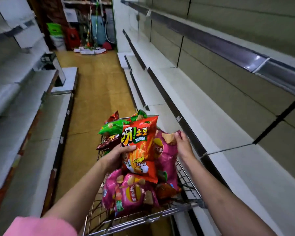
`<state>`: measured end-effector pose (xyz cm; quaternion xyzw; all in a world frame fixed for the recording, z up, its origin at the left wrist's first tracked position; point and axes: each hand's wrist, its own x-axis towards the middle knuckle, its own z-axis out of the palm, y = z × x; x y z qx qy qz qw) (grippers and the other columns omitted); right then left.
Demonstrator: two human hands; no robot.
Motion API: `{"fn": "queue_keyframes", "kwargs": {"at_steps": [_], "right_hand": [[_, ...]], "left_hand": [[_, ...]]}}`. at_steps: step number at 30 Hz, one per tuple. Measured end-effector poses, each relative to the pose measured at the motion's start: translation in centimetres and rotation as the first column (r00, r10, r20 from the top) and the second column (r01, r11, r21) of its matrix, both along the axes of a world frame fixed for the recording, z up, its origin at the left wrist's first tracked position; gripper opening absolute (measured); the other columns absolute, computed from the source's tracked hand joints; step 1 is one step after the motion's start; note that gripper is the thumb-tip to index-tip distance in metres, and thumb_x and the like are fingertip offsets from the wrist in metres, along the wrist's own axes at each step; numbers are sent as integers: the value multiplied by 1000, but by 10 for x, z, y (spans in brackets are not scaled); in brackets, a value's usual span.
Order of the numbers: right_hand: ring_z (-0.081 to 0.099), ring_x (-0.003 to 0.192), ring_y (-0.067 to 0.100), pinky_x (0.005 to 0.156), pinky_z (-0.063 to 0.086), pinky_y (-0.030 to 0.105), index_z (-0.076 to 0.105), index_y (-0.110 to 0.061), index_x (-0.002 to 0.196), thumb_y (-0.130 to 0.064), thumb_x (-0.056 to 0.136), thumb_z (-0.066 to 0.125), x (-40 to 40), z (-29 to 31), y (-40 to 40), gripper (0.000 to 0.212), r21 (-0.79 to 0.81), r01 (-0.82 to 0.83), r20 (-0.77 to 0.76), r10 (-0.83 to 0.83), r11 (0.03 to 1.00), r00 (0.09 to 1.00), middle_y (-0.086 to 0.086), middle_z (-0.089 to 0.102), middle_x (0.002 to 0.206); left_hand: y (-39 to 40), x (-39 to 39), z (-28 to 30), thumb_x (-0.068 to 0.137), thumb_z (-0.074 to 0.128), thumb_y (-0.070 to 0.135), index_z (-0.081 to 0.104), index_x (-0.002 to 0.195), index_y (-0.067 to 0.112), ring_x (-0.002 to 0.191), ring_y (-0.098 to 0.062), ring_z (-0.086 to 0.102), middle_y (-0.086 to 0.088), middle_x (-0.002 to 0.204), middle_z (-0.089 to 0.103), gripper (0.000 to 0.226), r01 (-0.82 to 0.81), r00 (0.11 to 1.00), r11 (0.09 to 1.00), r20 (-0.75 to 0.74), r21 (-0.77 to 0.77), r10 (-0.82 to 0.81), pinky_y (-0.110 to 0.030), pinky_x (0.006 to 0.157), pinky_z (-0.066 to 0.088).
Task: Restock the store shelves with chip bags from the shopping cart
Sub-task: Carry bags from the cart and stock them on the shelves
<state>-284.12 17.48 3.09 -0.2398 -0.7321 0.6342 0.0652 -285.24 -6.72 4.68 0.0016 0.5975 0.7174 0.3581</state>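
Note:
A wire shopping cart (186, 182) stands in the aisle, heaped with chip bags. My left hand (117, 155) grips a red-orange chip bag (140, 150) by its left edge and holds it upright above the heap. My right hand (181, 143) pinches the top of a pink chip bag (165, 155) at the cart's right side. More pink bags (131, 193) lie at the near end of the cart. Green bags (111, 127) and dark brown bags (107, 142) sit at the far end. The white shelves (203, 106) on the right hold nothing.
Shelving (24, 116) also runs along the left of the narrow aisle. The wooden floor (95, 92) leads to brooms, mops and coloured bins (92, 34) stacked at the far end. The cart sits close against the right shelves' dark edge strip (175, 108).

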Motion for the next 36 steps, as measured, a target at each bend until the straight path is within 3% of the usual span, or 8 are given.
{"fn": "queue_keyframes", "kwargs": {"at_steps": [4, 10, 13, 20, 23, 27, 33, 36], "right_hand": [[54, 81, 12, 72, 45, 21, 54, -10, 102, -14, 101, 43, 11, 22, -27, 12, -166, 40, -106, -58, 985, 993, 5, 58, 90], [49, 72, 18, 87, 42, 40, 49, 6, 106, -9, 102, 35, 33, 66, -64, 21, -501, -9, -225, -120, 865, 967, 11, 55, 84], [56, 82, 24, 87, 44, 39, 53, -8, 90, -16, 101, 39, 43, 77, -76, 20, -584, -20, -231, -143, 811, 962, 9, 58, 83], [59, 96, 24, 101, 44, 50, 51, -18, 100, -29, 99, 46, 60, 94, -93, 12, -558, 7, -238, -168, 830, 957, 10, 60, 106], [69, 82, 19, 78, 56, 35, 56, -10, 108, -41, 92, 52, 77, 107, -102, 35, -475, -16, -268, -127, 880, 955, 10, 70, 96], [68, 98, 24, 70, 56, 30, 41, -11, 137, -64, 62, 76, 107, 105, -103, 99, -276, -40, -146, -1, 960, 989, 13, 65, 120], [66, 97, 31, 91, 52, 46, 37, -19, 126, -38, 71, 76, 158, 95, -79, 70, -217, -42, -27, 37, 975, 999, 16, 63, 116], [67, 101, 30, 92, 52, 49, 43, -20, 128, -52, 68, 78, 184, 95, -64, 76, -120, 89, -24, -93, 989, 995, 12, 66, 116]], "left_hand": [[-21, 7, 18, 24, 97, 35, 58, 110, 4, 78, -25, 71, -11, 90, 73, 99, 139, 990, 986, 19, 92, -142, -34, 68, 58], [-64, 10, 27, 8, 97, 35, 71, 92, 4, 69, -25, 71, -14, 81, 73, 93, 80, 993, 982, 67, 173, -93, -33, 62, 59], [-74, 15, 39, 3, 96, 35, 78, 71, 5, 64, -25, 71, -15, 76, 73, 77, 32, 996, 962, 71, 271, -54, -33, 55, 58], [-77, 40, 57, 9, 97, 30, 75, 85, 3, 68, -27, 72, -17, 81, 73, 85, 92, 994, 926, 28, 365, -110, -36, 56, 59], [-73, 48, 60, 11, 97, 34, 62, 103, 3, 72, -28, 72, -17, 85, 73, 103, 109, 992, 925, 17, 363, -124, -37, 59, 59], [-60, 55, 67, 16, 97, 37, 61, 108, 2, 80, -30, 71, -18, 95, 72, 105, 131, 990, 907, -2, 401, -142, -38, 66, 60], [-20, 70, 75, 15, 97, 37, 62, 103, 3, 77, -29, 72, -17, 90, 73, 101, 259, 964, 882, -44, 393, -263, -39, 72, 58], [5, 87, 76, 15, 97, 34, 62, 101, 2, 74, -29, 72, -17, 87, 73, 99, 344, 934, 852, -50, 394, -354, -36, 66, 59]]}}
